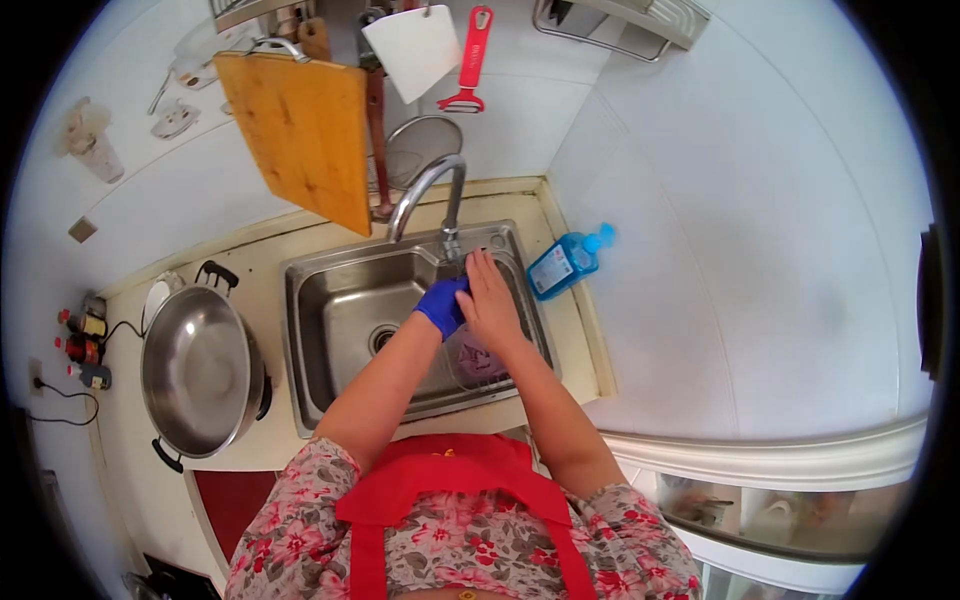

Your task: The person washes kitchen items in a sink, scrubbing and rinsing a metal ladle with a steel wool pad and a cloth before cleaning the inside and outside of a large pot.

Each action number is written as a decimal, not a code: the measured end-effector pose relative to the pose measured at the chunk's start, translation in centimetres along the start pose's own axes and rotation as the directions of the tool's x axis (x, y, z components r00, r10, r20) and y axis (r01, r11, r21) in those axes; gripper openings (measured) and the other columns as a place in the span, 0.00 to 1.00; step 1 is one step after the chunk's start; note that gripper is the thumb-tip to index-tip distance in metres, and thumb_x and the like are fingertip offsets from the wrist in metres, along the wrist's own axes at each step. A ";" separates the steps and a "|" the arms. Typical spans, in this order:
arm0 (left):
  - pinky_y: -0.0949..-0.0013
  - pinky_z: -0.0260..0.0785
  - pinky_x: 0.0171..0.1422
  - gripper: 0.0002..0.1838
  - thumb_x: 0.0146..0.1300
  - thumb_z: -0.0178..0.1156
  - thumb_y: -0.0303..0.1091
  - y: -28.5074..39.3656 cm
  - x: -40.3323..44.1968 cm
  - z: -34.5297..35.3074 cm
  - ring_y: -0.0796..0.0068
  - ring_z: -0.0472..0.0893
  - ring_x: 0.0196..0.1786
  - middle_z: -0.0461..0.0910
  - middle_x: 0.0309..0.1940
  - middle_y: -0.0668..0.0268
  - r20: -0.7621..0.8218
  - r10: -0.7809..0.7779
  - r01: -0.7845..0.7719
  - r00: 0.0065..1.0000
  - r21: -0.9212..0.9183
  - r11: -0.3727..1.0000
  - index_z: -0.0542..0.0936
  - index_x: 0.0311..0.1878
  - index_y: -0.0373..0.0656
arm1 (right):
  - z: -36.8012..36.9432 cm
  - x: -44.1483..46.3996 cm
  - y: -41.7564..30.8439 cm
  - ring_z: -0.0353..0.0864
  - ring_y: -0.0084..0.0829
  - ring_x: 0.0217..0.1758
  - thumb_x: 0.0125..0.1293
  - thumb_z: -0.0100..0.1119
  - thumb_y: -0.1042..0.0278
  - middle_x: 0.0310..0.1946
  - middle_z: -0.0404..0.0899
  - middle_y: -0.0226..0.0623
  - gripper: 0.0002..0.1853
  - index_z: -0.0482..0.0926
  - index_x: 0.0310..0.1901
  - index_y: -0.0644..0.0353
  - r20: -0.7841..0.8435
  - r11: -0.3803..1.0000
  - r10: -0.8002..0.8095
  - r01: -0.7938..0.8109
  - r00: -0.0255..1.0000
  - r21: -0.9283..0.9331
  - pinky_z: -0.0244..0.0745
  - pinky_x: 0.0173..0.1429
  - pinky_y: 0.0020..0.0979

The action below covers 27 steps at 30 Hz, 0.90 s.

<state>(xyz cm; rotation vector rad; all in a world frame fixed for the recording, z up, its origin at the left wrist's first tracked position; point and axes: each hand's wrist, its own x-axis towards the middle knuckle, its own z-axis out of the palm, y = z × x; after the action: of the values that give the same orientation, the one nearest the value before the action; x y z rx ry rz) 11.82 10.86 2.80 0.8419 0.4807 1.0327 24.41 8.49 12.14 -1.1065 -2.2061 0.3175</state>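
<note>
My left hand wears a blue glove and is over the stainless steel sink. Against its side lies my bare right hand, fingers stretched out toward the tap. The left fingers are mostly hidden behind the right hand, so their pose does not show. Below my right wrist, something purple sits in the right part of the sink, partly covered by my forearm; its kind is unclear. A blue pump soap bottle is to the right of my right hand.
A steel wok with black handles stands on the counter to the left. Above the sink hang a wooden cutting board, a white board and a red peeler. Several sauce bottles line the far left wall.
</note>
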 end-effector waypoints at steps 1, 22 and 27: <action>0.65 0.61 0.61 0.18 0.67 0.38 0.32 1.1 -1.0 -0.1 0.67 0.70 0.55 0.70 0.54 0.57 -0.010 0.005 -0.005 1.000 0.006 1.000 0.65 0.58 0.40 | 0.4 -0.6 -1.5 0.51 0.47 0.69 0.64 0.44 0.58 0.63 0.57 0.48 0.28 0.59 0.61 0.67 0.001 1.000 -0.009 0.009 1.000 0.009 0.46 0.69 0.43; 0.69 0.68 0.52 0.13 0.60 0.57 0.38 4.3 -5.7 1.4 0.74 0.75 0.47 0.77 0.45 0.70 -0.299 -0.315 0.158 0.901 -0.450 0.879 0.76 0.48 0.51 | -3.2 -1.5 5.8 0.75 0.34 0.48 0.66 0.42 0.47 0.48 0.73 0.47 0.27 0.67 0.52 0.67 0.343 -0.281 0.682 -0.201 0.646 0.938 0.70 0.54 0.33; 0.68 0.68 0.52 0.14 0.58 0.59 0.39 3.2 0.2 4.8 0.75 0.75 0.46 0.77 0.43 0.71 -0.220 -0.336 0.210 0.916 -0.449 0.868 0.76 0.48 0.53 | -9.7 2.5 14.2 0.76 0.32 0.41 0.62 0.47 0.42 0.41 0.75 0.40 0.30 0.69 0.48 0.67 0.356 -0.361 0.812 -0.081 0.463 0.929 0.75 0.44 0.28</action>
<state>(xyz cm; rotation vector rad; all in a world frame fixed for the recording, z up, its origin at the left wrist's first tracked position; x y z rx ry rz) 13.51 10.00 8.29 0.2239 0.5848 0.9470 38.52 18.54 13.92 -0.9079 -0.1468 1.5526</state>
